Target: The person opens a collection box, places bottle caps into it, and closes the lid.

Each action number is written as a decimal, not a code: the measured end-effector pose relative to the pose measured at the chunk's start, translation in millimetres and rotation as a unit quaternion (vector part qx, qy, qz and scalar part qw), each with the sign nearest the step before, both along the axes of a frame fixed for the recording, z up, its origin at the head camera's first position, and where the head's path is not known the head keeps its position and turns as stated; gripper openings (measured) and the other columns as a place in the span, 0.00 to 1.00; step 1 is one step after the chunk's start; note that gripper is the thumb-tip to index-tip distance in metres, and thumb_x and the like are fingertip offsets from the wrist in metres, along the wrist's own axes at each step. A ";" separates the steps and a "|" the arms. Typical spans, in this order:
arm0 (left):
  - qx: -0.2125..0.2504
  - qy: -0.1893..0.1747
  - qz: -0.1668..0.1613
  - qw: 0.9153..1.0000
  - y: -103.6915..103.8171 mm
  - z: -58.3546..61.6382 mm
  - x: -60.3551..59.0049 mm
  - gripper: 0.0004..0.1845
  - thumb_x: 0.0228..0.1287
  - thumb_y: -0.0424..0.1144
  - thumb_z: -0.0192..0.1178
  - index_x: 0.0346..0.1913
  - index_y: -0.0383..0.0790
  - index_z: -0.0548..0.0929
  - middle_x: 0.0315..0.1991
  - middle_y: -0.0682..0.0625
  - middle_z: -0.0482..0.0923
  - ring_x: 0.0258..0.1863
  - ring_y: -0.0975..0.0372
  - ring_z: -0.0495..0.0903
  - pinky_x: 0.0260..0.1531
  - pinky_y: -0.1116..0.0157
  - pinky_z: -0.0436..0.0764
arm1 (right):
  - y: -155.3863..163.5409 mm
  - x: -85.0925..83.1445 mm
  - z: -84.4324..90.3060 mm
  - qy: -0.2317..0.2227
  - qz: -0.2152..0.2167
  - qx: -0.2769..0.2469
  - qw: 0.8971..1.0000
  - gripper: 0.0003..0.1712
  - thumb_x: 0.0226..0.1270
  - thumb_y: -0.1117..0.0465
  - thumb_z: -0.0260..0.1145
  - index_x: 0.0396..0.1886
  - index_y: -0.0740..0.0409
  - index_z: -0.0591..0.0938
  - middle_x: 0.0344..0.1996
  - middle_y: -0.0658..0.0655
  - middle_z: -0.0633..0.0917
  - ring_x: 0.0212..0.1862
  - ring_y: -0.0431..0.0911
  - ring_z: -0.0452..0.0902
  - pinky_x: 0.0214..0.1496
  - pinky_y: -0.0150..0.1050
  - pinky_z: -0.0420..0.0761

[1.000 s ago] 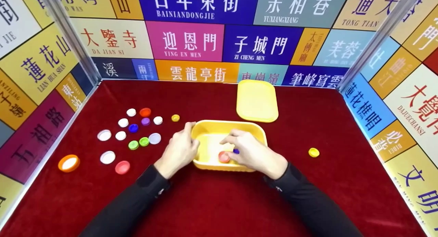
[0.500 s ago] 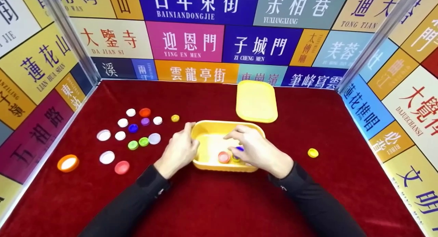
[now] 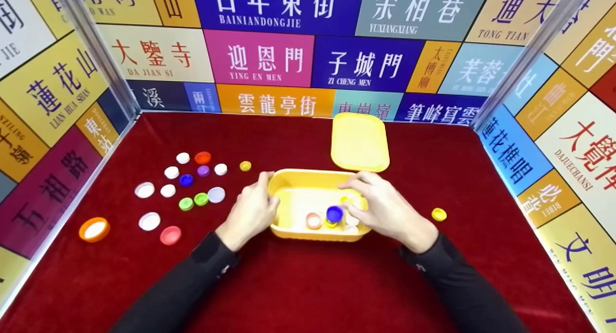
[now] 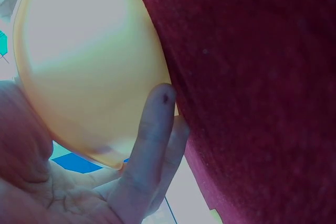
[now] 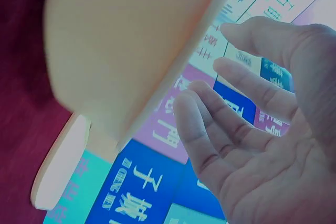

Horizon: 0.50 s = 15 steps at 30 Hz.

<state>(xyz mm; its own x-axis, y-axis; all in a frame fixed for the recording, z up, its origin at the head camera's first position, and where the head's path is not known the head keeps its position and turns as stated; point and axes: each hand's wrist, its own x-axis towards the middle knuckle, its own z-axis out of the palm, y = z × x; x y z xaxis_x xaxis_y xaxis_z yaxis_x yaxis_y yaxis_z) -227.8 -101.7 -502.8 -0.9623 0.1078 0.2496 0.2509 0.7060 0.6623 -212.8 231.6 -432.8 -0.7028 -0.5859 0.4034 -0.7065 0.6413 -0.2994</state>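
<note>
In the head view my left hand [image 3: 250, 208] grips the left end of a yellow plastic box [image 3: 308, 234], its thumb over the rim. The left wrist view shows its fingers along the box's outer wall. Over the box's right end is my right hand [image 3: 387, 210], fingers loosely bent and holding nothing in the right wrist view. Bottle caps lie inside the box: a pale red one [image 3: 314, 221], a blue one [image 3: 334, 214] on top of a yellow one, and white ones [image 3: 352, 219] near the right fingertips. Another yellow cap [image 3: 345, 199] is partly hidden by that hand.
A yellow lid [image 3: 360, 143] lies flat behind the box. Several loose caps are spread to the left, among them an orange one [image 3: 94, 229], a red one [image 3: 170, 235] and a purple one [image 3: 203, 171]. One yellow cap [image 3: 438, 214] sits at the right.
My right hand has moved right and away from the blue cap, which now shows whole atop a yellow cap. More caps have come into view. My left hand has stayed on the box.
</note>
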 end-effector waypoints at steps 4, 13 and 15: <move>-0.002 -0.004 0.002 1.000 0.4 0.1 -0.7 0.29 0.80 0.35 0.63 0.81 0.37 0.76 0.61 0.32 0.92 0.44 0.45 0.94 0.45 0.49 0.95 | 17.4 0.4 -0.7 0.011 -0.033 0.002 0.999 0.23 0.76 0.53 0.85 0.65 0.54 0.93 0.58 0.61 0.90 0.59 0.57 0.88 0.65 0.55 0.91; -0.020 -0.019 0.010 1.000 5.8 15.6 6.5 0.29 0.81 0.34 0.63 0.81 0.37 0.76 0.62 0.32 0.92 0.46 0.44 0.95 0.47 0.47 0.96 | 60.8 -0.5 -4.2 0.014 -0.099 -0.028 0.995 0.26 0.69 0.61 0.88 0.65 0.56 0.93 0.59 0.62 0.90 0.61 0.60 0.88 0.65 0.58 0.90; -0.019 -0.020 0.010 1.000 5.5 15.5 7.0 0.29 0.81 0.34 0.63 0.81 0.37 0.75 0.61 0.32 0.93 0.46 0.44 0.95 0.47 0.47 0.96 | 71.1 0.5 -6.1 0.010 -0.112 -0.027 0.993 0.27 0.69 0.62 0.88 0.66 0.57 0.93 0.60 0.63 0.89 0.61 0.61 0.88 0.64 0.59 0.89</move>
<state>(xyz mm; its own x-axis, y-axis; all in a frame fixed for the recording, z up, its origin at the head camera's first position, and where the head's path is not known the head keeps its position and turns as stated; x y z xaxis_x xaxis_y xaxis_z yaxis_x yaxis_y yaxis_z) -220.8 -96.2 -487.3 -0.9737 0.0971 0.2062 0.2097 0.7360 0.6436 -212.3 302.6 -438.9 -0.8045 -0.3934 0.4450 -0.5546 0.7657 -0.3257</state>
